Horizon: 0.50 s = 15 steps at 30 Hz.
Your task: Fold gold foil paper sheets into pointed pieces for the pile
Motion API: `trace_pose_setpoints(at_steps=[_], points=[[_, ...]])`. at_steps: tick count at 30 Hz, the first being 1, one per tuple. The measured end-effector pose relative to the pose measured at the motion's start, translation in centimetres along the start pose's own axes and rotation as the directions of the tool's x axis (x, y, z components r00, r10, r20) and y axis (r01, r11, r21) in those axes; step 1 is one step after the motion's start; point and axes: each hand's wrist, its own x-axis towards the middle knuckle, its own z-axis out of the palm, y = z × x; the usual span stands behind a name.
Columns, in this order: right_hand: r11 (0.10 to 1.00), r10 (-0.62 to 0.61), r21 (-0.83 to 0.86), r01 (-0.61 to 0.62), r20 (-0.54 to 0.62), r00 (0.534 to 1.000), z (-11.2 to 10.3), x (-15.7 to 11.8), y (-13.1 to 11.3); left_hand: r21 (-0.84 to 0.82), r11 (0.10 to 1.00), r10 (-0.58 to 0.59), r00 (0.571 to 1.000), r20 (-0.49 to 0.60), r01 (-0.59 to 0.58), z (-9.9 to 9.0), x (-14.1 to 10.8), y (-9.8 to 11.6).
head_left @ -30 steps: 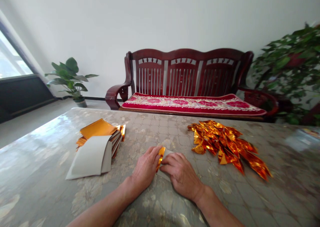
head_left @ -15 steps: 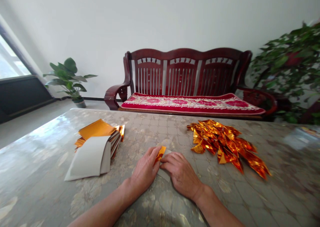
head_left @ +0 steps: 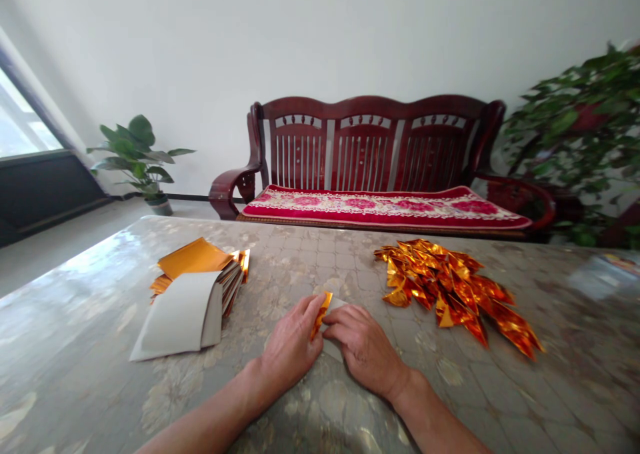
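Observation:
Between my hands, on the table, lies a partly folded sheet of foil paper (head_left: 323, 314), gold on one face and grey on the other. My left hand (head_left: 296, 334) is closed over its gold, turned-over side, the fingers pressed together. My right hand (head_left: 364, 347) bends its fingers onto the grey part at the right, pinching near the fold. Much of the sheet is hidden under both hands. To the left is a fanned stack of foil paper (head_left: 177, 317), grey backs and gold faces showing. A pile of folded gold foil pieces (head_left: 450, 284) lies to the right.
A clear patterned cover lies over the table (head_left: 280, 247). At its right edge sits a transparent plastic bag (head_left: 603, 274). Beyond stand a dark red wooden bench (head_left: 360, 147) with a red cushion, and potted plants (head_left: 143, 151) at either side.
My left hand has rolled slightly rightward over the sheet, and the gold strip showing beside it looks narrower. My right fingers have shifted a little right. The stack and pile stay put.

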Motion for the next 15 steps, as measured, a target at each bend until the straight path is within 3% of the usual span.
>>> trace_pose_setpoints(at_steps=[15], points=[[1.0, 0.003, 0.027, -0.002, -0.031, 1.0, 0.43, -0.13, 0.5, 0.052, 0.999, -0.012, 1.0, -0.018, 0.013, 0.3, -0.14, 0.07]])
